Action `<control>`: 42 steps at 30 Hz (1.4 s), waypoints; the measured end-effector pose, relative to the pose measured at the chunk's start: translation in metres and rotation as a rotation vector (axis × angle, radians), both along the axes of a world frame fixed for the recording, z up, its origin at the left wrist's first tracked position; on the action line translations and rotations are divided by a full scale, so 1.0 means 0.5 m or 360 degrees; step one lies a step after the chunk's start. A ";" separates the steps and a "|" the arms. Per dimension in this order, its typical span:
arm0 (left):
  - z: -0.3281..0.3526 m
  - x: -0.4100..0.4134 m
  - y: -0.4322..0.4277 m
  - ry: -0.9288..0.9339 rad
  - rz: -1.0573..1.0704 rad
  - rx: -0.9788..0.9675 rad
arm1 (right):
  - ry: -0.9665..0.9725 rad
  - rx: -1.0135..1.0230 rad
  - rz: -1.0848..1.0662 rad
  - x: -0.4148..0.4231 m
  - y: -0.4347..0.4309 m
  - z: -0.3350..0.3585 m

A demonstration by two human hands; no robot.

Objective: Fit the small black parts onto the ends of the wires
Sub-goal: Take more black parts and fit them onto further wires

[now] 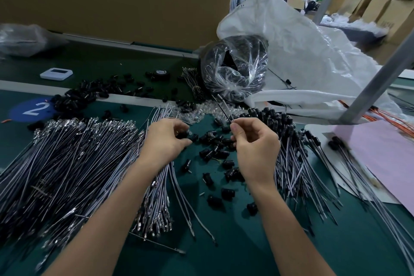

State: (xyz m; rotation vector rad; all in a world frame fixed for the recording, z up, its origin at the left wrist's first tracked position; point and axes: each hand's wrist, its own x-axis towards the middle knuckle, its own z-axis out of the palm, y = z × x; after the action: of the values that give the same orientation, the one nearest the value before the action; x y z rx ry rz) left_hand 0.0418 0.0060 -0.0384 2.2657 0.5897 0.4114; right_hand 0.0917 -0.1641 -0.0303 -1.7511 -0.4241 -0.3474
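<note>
Head camera caught my right hand (255,145) pinching one wire (224,108) between thumb and forefinger, its end pointing up and away. My left hand (165,139) curled its fingertips round a small black part (183,135) close by. Loose black parts (212,140) lay scattered between my hands on the green table (224,242), wire bundles (74,159) to the left.

Stacked cardboard boxes (378,0) line the warehouse behind a green worktable (235,242).

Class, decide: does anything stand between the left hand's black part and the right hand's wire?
Nothing visible does. The left hand holds the black part, the right hand pinches the wire, with open space between.
</note>
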 end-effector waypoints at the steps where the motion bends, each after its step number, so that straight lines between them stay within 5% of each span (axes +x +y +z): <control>1: -0.002 0.005 -0.005 0.0057 -0.0035 0.0081 | -0.0014 -0.0012 0.0000 0.000 0.000 0.000; 9: -0.009 0.010 -0.019 0.0068 -0.0028 0.0418 | -0.0071 -0.0086 0.0034 -0.003 0.000 0.002; 16: 0.018 -0.019 -0.004 -0.0474 -0.0027 -0.0741 | -0.0044 -0.0327 0.0121 0.000 -0.002 0.000; 20: 0.021 -0.028 0.001 -0.0569 -0.0093 -0.1010 | -0.0092 -0.0397 0.0115 -0.002 -0.001 0.001; 42: 0.008 -0.029 -0.015 -0.0531 -0.0202 -0.0777 | -0.0185 -0.0487 0.0036 -0.004 0.000 -0.001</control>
State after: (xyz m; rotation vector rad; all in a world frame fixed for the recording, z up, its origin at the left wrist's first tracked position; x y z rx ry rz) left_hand 0.0275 -0.0015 -0.0346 1.7100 0.3263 0.5065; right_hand 0.0898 -0.1639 -0.0310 -2.0278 -0.6053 -0.3849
